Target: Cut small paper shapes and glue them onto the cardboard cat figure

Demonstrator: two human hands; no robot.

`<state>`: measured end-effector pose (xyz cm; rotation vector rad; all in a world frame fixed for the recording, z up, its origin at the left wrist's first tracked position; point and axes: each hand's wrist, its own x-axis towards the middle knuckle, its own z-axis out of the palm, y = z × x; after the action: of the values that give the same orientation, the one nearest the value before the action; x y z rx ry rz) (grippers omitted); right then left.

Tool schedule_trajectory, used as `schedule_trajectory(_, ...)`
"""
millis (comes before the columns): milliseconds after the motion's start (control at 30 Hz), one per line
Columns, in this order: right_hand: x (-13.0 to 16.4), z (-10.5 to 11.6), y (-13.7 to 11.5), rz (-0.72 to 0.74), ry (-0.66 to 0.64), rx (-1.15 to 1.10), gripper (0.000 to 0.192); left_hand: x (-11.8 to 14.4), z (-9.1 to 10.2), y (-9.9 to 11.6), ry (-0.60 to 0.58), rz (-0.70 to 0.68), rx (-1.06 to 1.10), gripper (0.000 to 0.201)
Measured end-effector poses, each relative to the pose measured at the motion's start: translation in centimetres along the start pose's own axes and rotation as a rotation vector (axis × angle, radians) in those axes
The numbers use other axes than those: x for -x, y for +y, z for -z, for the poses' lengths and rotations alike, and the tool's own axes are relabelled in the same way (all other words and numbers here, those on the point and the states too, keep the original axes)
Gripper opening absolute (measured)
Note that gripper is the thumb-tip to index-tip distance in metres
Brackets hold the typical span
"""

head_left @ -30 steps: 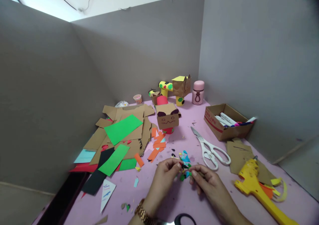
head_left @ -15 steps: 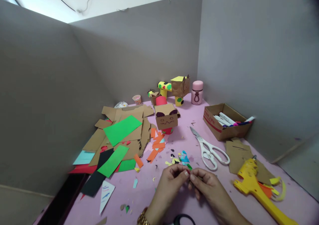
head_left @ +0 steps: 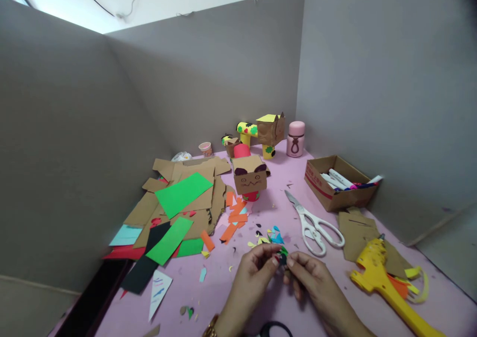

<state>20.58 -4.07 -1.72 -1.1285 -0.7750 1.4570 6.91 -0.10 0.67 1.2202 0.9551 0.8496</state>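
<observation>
A pink table (head_left: 261, 307) fills the bottom of the view, walled in by grey partitions (head_left: 208, 73) that close off the far edge and both sides beyond the hands. Well away to the left of the left hand sprawls a heap of cardboard pieces (head_left: 194, 193) with green paper strips (head_left: 182, 194) lying on top, flat and loose as offcuts would lie. Far ahead of the hands stands a cardboard box figure (head_left: 250, 178) with a drawn face, upright on a red base, and behind it a yellow-tubed cardboard animal (head_left: 266, 130) beside a pink flask (head_left: 295, 139). Ahead and to the right of the right hand sits an open box of markers (head_left: 337, 182). Just right of that hand lies a yellow glue gun (head_left: 383, 280) on its side, and ahead of it white scissors (head_left: 315, 222), blades closed, both within easy reach.

The left hand (head_left: 251, 277) and right hand (head_left: 311, 282) meet at the fingertips low in the middle. Both are closed in a pinch on one small dark paper scrap (head_left: 283, 257) with a green edge, held just above the table so both thumbs can work it. Directly ahead of the fingertips lies a scatter of coloured scraps (head_left: 272, 236).
</observation>
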Motion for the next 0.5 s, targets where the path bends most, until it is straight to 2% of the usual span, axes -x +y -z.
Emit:
schedule_trajectory(233, 0.42, -0.63, -0.70, -0.162, -0.097, -0.133, 0.032, 0.49, 0.84, 0.61, -0.094, -0.216, -0.261, 0.009)
schedule_trajectory(367, 0.61, -0.81, -0.41, -0.227, -0.131, -0.168, 0.024, 0.63, 0.88, 0.22, -0.110, -0.209, -0.185, 0.008)
schedule_trajectory(500, 0.27, -0.64, 0.12, -0.213, -0.140, -0.109, 0.034, 0.55, 1.12, 0.08, -0.098, -0.100, -0.151, 0.012)
